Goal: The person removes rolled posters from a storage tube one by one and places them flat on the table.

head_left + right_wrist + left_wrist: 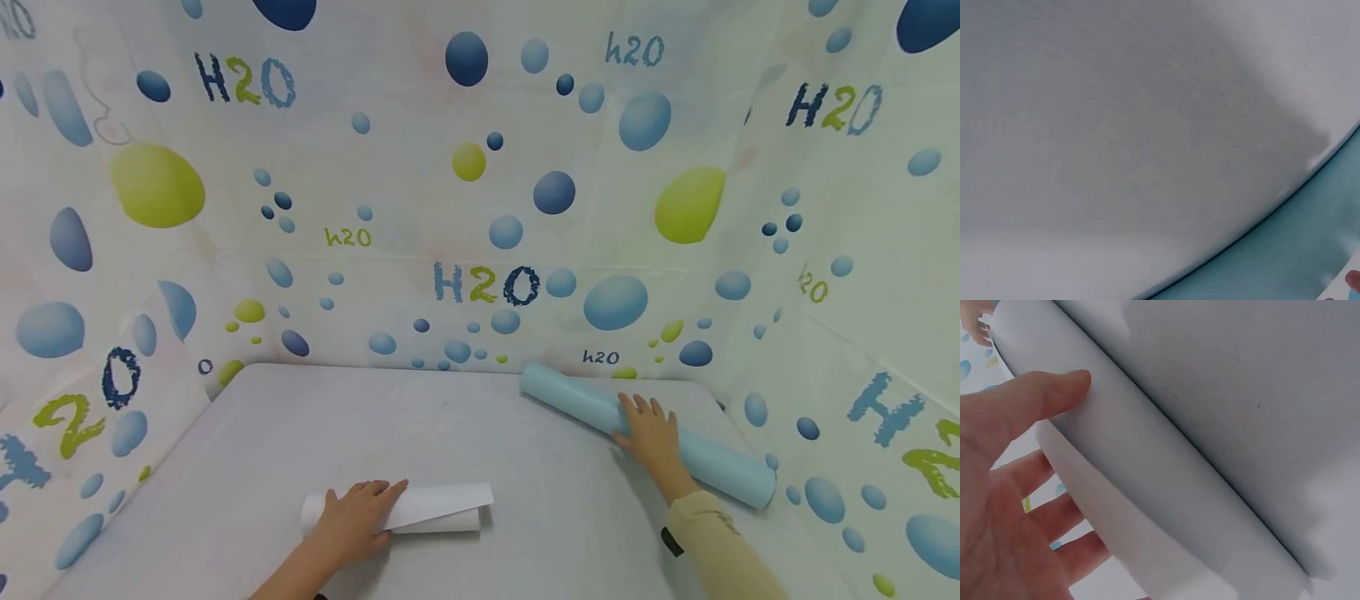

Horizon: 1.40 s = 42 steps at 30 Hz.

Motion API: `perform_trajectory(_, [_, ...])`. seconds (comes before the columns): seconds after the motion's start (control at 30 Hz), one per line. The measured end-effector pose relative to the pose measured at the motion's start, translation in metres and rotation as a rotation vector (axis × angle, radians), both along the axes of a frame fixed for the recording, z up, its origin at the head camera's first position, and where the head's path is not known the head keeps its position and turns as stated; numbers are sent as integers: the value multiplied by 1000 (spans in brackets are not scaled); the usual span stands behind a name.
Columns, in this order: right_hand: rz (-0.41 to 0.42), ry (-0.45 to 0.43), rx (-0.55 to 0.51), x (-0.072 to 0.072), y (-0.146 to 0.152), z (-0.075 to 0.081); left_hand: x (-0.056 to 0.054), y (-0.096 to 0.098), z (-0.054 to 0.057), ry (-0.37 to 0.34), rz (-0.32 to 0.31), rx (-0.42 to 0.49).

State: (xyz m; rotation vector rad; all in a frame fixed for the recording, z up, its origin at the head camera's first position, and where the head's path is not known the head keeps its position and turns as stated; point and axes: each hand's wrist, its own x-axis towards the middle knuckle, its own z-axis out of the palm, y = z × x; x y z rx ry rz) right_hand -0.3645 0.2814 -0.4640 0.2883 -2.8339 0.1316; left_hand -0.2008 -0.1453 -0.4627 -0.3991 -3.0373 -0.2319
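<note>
Toward the near side of the white worktop (pixel 450 425), the left hand (pixel 352 521) has its grip around a white roll (pixel 442 525), thumb on one side and fingers on the other; the sheet's loose edge stands off as a flap (pixel 442 502). Farther back, the right hand (pixel 651 437) grasps a light blue roll (pixel 570 398), slanting from the back edge toward the right edge. A wide stretch of worktop separates the rolls.
</note>
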Motion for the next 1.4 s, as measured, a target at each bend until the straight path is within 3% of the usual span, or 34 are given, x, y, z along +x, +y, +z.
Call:
perform_trajectory(0.3, [80,112,18,7,-2,0,-2,3,7,-23,3,-29])
perform_trajectory(0.6, [147,172,0,20,-12,1,-1,6,13,-38,14,20])
perform_trajectory(0.87, [189,222,12,29,-21,5,0,9,18,-70,24,2])
perform_trajectory(1.2, [241,251,23,36,-35,10,1,15,24,-133,-45,97])
perform_trajectory(1.4, [282,210,12,46,-49,15,-6,17,16,-211,-85,174])
